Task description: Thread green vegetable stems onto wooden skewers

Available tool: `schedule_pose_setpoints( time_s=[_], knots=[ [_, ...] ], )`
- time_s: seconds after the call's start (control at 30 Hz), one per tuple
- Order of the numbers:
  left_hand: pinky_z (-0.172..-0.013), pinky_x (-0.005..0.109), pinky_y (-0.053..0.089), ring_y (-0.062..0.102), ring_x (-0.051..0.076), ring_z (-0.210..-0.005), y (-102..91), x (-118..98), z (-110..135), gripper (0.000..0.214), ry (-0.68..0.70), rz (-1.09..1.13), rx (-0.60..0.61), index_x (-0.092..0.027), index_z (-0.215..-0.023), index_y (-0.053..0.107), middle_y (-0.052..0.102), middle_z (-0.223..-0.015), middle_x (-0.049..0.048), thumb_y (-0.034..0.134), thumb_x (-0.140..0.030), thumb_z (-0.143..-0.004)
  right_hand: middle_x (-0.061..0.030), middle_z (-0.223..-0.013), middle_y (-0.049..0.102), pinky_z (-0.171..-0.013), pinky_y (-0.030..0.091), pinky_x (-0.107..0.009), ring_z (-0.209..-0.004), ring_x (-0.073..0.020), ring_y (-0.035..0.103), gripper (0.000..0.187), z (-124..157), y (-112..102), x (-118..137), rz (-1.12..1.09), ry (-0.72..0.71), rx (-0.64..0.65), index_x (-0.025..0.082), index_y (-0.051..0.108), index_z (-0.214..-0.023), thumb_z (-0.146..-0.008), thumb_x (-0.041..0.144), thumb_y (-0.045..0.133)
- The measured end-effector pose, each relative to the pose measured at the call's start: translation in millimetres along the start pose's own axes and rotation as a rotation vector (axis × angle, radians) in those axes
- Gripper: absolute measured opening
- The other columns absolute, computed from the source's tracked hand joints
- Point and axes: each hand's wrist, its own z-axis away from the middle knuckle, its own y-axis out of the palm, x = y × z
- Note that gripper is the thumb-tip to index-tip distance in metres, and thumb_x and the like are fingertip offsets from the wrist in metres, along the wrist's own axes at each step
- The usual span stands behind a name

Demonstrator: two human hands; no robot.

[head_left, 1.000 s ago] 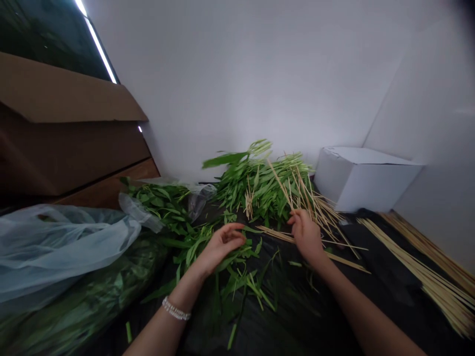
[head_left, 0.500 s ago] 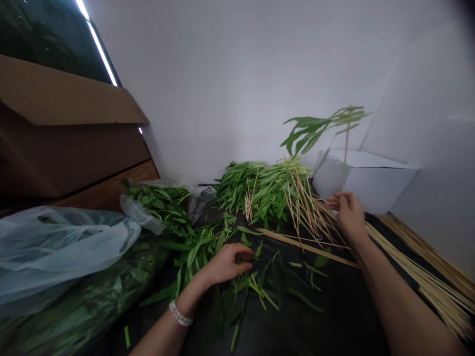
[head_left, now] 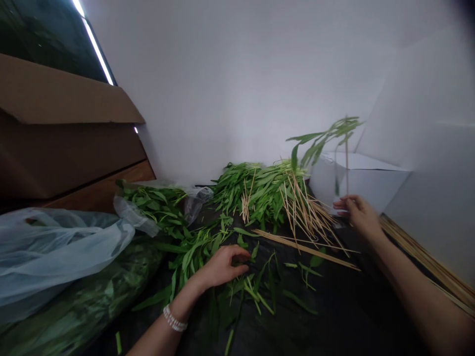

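Observation:
My right hand (head_left: pixel 360 216) pinches the lower end of a thin wooden skewer (head_left: pixel 347 153), held upright. Threaded near its top is a bunch of leafy green stems (head_left: pixel 326 136), the leaves drooping to the left. My left hand (head_left: pixel 227 264), with a beaded bracelet at the wrist, hovers over or rests on loose greens; its fingers are curved, with a gap between thumb and forefinger, and nothing shows in it. Beside it lie leafy greens (head_left: pixel 200 247) and cut stem pieces (head_left: pixel 256 294). Behind stands a pile of skewered greens (head_left: pixel 267 190), their bare skewers (head_left: pixel 302 207) pointing toward me.
Loose skewers (head_left: pixel 308 249) cross the dark surface (head_left: pixel 330 301); more long sticks (head_left: pixel 426 254) lie along the right wall. A white box (head_left: pixel 374 183) stands behind my right hand. At left are plastic bags (head_left: pixel 63 247) of greens and a cardboard box (head_left: pixel 70 148).
My right hand has shifted slightly right, and the skewer with its greens has dropped a little. The left hand stays nearly where it was. The whole view has moved slightly.

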Motion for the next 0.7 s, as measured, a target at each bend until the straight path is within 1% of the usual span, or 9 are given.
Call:
schedule_pose_setpoints(
  time_s=[0.07,0.1,0.17,0.23,0.33,0.4,0.5,0.57,0.7],
  knots=[
    [-0.076,0.026,0.047,0.064,0.019,-0.085,-0.3,-0.7,-0.1,0.025,-0.01,-0.026,0.006,-0.021,-0.1,0.072,0.07,-0.092,0.0037,0.067,-0.028,-0.076,-0.0053,-0.075,0.067,-0.052,0.05,-0.028,-0.067,-0.0185,0.066,0.033,11.0,21.0,9.8,-0.014,-0.005,0.069,0.022,0.055,-0.086,-0.078,0.053,0.063],
    [-0.076,0.026,0.047,0.063,0.019,-0.085,-0.4,-0.7,-0.1,0.026,-0.016,-0.034,0.008,-0.021,-0.1,0.071,0.07,-0.092,0.0035,0.067,-0.028,-0.076,-0.0047,-0.075,0.067,-0.049,0.049,-0.027,-0.066,-0.0189,0.066,0.033,17.9,35.9,15.5,-0.032,0.001,0.162,0.023,0.054,-0.09,-0.079,0.053,0.062],
    [-0.076,0.026,0.046,0.063,0.018,-0.086,-0.5,0.0,-0.2,0.026,-0.021,-0.038,0.015,-0.021,-0.101,0.071,0.069,-0.093,0.003,0.067,-0.027,-0.076,-0.0015,-0.073,0.066,-0.043,0.045,-0.023,-0.061,-0.0177,0.066,0.031,33.0,71.6,27.8,-0.077,0.026,0.283,0.024,0.051,-0.095,-0.081,0.05,0.059],
    [-0.076,0.025,0.046,0.063,0.017,-0.086,-0.5,1.2,-0.1,0.026,-0.018,-0.038,0.022,-0.02,-0.102,0.07,0.069,-0.093,0.0027,0.066,-0.026,-0.077,0.0003,-0.072,0.066,-0.041,0.043,-0.021,-0.057,-0.0157,0.065,0.024,47.2,109.7,39.6,-0.119,0.071,0.383,0.023,0.05,-0.095,-0.084,0.044,0.054],
    [-0.076,0.025,0.046,0.063,0.017,-0.086,-0.4,2.2,0.2,0.025,-0.015,-0.034,0.031,-0.021,-0.101,0.07,0.069,-0.094,0.0022,0.066,-0.025,-0.077,0.0013,-0.068,0.065,-0.039,0.041,-0.018,-0.053,-0.0127,0.062,0.01,59.8,160.9,51.9,-0.138,0.161,0.46,0.022,0.049,-0.093,-0.089,0.031,0.046],
    [-0.077,0.025,0.046,0.063,0.017,-0.086,-0.4,1.7,0.7,0.025,-0.018,-0.024,0.031,-0.021,-0.101,0.07,0.069,-0.094,0.0022,0.066,-0.024,-0.076,0.0014,-0.067,0.064,-0.038,0.039,-0.017,-0.05,-0.0112,0.06,0.008,60.2,188.4,54.9,-0.111,0.217,0.485,0.021,0.048,-0.092,-0.091,0.024,0.04],
    [-0.078,0.025,0.046,0.063,0.017,-0.087,-0.8,-0.4,1.7,0.025,-0.023,-0.018,0.027,-0.02,-0.101,0.07,0.07,-0.096,0.0022,0.067,-0.023,-0.076,0.0007,-0.066,0.064,-0.038,0.039,-0.017,-0.049,-0.0109,0.06,0.008,52.1,220.5,53.3,-0.081,0.247,0.475,0.02,0.048,-0.093,-0.092,0.02,0.04],
    [-0.078,0.025,0.047,0.063,0.017,-0.087,-1.2,-1.7,2.2,0.026,-0.024,-0.025,0.026,-0.021,-0.101,0.07,0.07,-0.096,0.0021,0.067,-0.023,-0.076,0.0,-0.065,0.064,-0.039,0.041,-0.017,-0.05,-0.0117,0.062,0.007,45.0,236.6,50.2,-0.046,0.265,0.472,0.019,0.049,-0.096,-0.091,0.022,0.045],
    [-0.079,0.025,0.047,0.063,0.017,-0.087,-1.7,-2.6,2.4,0.026,-0.022,-0.034,0.03,-0.021,-0.101,0.07,0.07,-0.096,0.0023,0.067,-0.024,-0.076,-0.0014,-0.059,0.063,-0.046,0.048,-0.022,-0.05,-0.0145,0.063,0.009,35.6,253.5,43.2,0.068,0.291,0.501,0.015,0.053,-0.097,-0.089,0.019,0.052]
  ],
)
